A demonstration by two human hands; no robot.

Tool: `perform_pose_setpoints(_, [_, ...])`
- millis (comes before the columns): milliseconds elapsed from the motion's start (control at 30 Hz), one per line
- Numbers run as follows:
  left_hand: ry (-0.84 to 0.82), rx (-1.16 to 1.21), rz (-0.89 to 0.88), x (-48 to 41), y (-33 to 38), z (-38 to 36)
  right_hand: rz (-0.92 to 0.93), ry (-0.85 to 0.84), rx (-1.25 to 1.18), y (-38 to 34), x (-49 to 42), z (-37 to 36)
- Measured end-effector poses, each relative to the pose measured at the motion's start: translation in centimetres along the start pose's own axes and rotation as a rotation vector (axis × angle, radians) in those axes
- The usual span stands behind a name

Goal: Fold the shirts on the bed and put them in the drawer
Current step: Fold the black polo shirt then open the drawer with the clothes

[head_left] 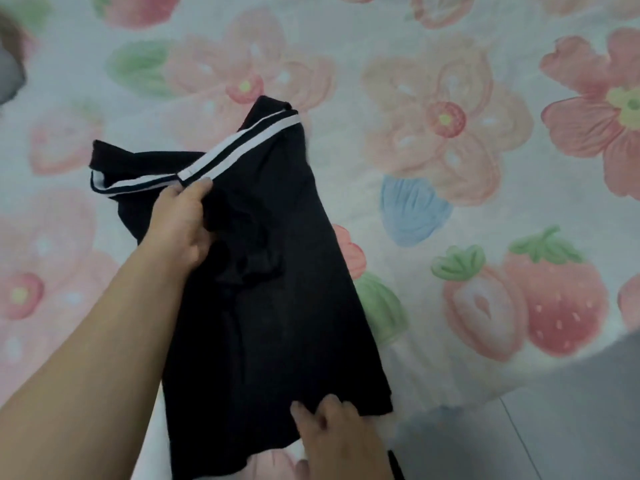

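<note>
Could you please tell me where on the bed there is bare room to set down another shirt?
The widest bare bedsheet lies right of the black shirt, toward the strawberry prints; more lies beyond its white stripes. It is crowded on the shirt itself, under the left hand and right hand.

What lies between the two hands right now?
Only the black shirt, spanning from the left hand by the white stripes to the right hand at its lower edge; head view.

The shirt [277, 306] lies on the bed [450, 81] — floor [588, 427] at right.
</note>
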State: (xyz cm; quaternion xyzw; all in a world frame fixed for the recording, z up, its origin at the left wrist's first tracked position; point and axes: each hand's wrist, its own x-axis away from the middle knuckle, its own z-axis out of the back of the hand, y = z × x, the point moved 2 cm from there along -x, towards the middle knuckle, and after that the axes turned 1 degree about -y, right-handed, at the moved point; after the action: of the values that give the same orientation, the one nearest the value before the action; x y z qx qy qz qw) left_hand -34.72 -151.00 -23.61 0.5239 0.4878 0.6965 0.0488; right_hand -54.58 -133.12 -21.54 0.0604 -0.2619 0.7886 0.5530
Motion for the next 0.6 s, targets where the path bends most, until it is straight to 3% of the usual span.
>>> perform_pose_setpoints(33, [-0.006,-0.099,-0.025,0.1,-0.3,0.9,0.053,-0.11,-0.026,-0.5,0.1,-0.4])
perform_pose_setpoints(67, [-0.022,-0.202,-0.068,0.4,-0.5,1.4,0.073,-0.081,-0.081,-0.4,0.0,-0.3])
perform_pose_setpoints(167, [-0.161,-0.516,-0.248,1.3,-1.7,0.9,0.043,0.317,-0.251,1.0,-1.4,1.4])
perform_pose_setpoints(233, [-0.227,-0.691,-0.316,1.5,-2.5,-0.1,-0.009,0.395,-0.19,2.0,-3.4,2.2])
perform_pose_setpoints(333, [-0.192,-0.664,-0.347,0.9,-2.4,0.1,0.108,0.218,0.009,2.9,-5.2,0.7])
perform_pose_setpoints(433, [-0.022,-0.719,-0.427,0.2,-2.3,3.0,0.248,0.04,0.176,3.8,-4.7,-1.8])
perform_pose_setpoints(500, [0.139,-0.823,-0.58,1.1,-2.7,5.0,0.254,0.029,0.213,4.3,-4.4,-2.5])
perform_pose_setpoints(600, [0.228,-0.967,-0.86,4.6,-5.7,7.2,0.293,0.033,0.186,4.7,-3.9,-2.5])
